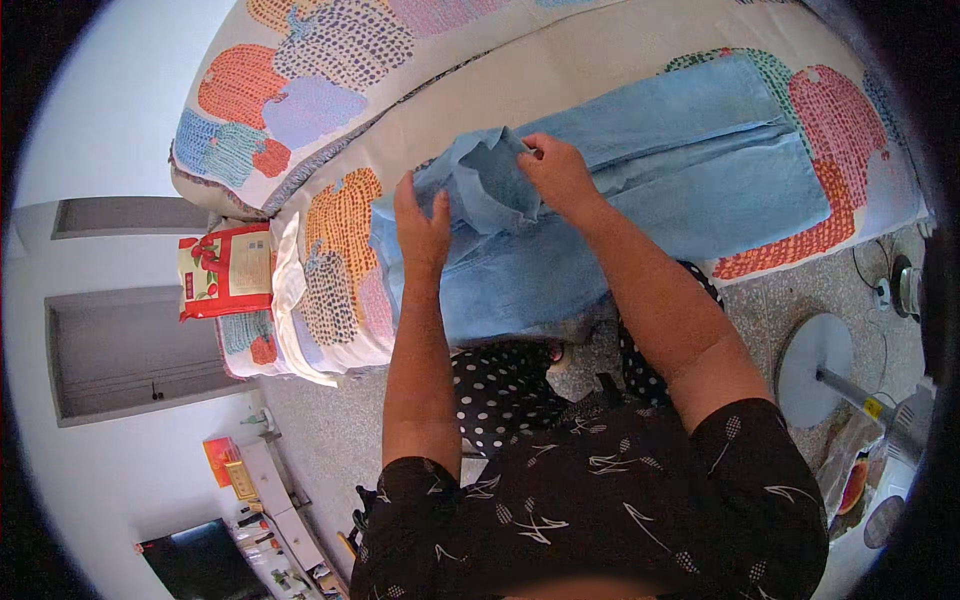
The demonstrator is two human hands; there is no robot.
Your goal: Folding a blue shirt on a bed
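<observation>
Light blue denim-like trousers lie stretched over a cream sofa seat, legs running off to the right. The cloth at their left end is bunched and raised into an open fold between my hands. My right hand pinches the edge of this fold between thumb and fingers. At its left side my left hand has hold of the cloth, thumb and forefinger apart with fabric between them; its other fingers are mostly hidden.
The sofa bears a colourful patterned cover. A red and white package rests by its left end, beside a white cloth strip. Right of me, a round grey base with a pole stands on the speckled floor. A dark screen is at lower left.
</observation>
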